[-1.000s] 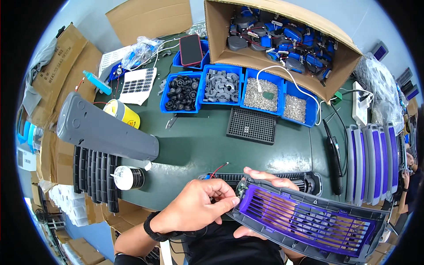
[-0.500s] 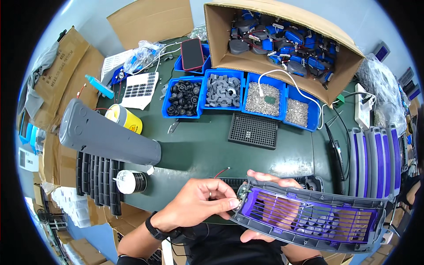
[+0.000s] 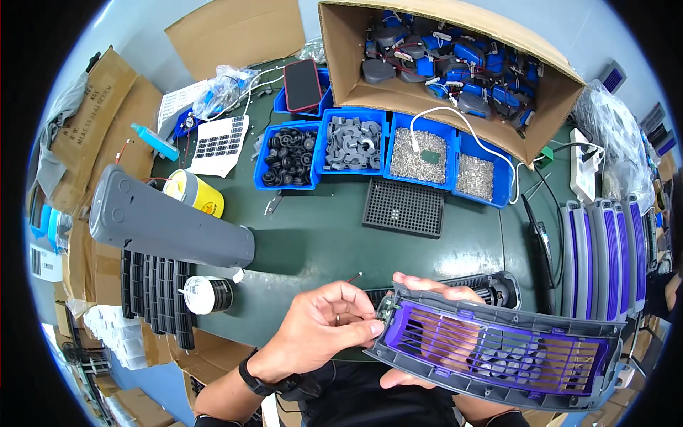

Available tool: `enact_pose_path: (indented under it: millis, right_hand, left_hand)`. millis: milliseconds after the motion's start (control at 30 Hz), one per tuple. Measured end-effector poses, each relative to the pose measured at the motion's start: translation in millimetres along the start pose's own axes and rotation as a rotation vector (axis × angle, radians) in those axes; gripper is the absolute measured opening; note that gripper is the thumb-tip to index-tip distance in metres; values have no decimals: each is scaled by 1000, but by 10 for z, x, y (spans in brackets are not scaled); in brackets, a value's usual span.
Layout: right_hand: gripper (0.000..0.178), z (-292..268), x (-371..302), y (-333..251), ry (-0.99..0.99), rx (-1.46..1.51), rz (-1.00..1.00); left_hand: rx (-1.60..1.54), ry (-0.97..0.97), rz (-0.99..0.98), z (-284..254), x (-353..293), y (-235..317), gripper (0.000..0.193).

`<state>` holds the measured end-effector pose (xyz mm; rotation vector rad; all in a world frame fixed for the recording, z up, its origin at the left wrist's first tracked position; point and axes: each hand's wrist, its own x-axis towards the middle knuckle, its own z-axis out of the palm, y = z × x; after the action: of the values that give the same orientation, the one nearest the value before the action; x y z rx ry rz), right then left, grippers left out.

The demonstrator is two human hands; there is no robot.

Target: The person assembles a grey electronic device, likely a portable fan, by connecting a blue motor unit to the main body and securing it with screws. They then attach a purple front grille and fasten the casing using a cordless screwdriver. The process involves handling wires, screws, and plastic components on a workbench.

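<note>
A curved grey plastic panel with a purple slatted grille is lying tilted in a worker's right hand, which is gripping it from behind at the dark green worktop's near edge. The left hand is bringing thumb and fingers together at a small green circuit board on the panel's left end, its exact hold being hidden. The step appears to be fingertip work on the board; the next move is probably calling for a steady panel and light pressure. An elongated dark grey housing is lying just beyond.

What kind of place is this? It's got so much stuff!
It looks like a workbench in a factory or assembly workshop. Blue bins hold lots of small parts, a big cardboard box holds many blue-and-gray pieces, and matching gray-and-purple panels are lined up.
</note>
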<state>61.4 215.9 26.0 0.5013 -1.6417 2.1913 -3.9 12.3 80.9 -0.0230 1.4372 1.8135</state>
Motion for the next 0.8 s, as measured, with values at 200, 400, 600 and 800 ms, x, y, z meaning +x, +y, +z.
enact_pose_path:
  millis: [200, 400, 600, 800]
  right_hand:
    - [123, -31, -22, -36, -28, -28, 36]
    - [123, -45, -40, -55, -11, -12, 88]
    - [124, -41, -30, -23, -39, 11, 59]
    - [123, -31, -42, -44, -32, -34, 59]
  left_hand:
    - [-119, -17, 51, 11, -5, -69, 29]
    - [-90, -42, 39, 61, 26, -72, 34]
    - [-160, -42, -20, 10, 38, -100, 48]
    - [-66, -16, -110, 7, -26, 76, 58]
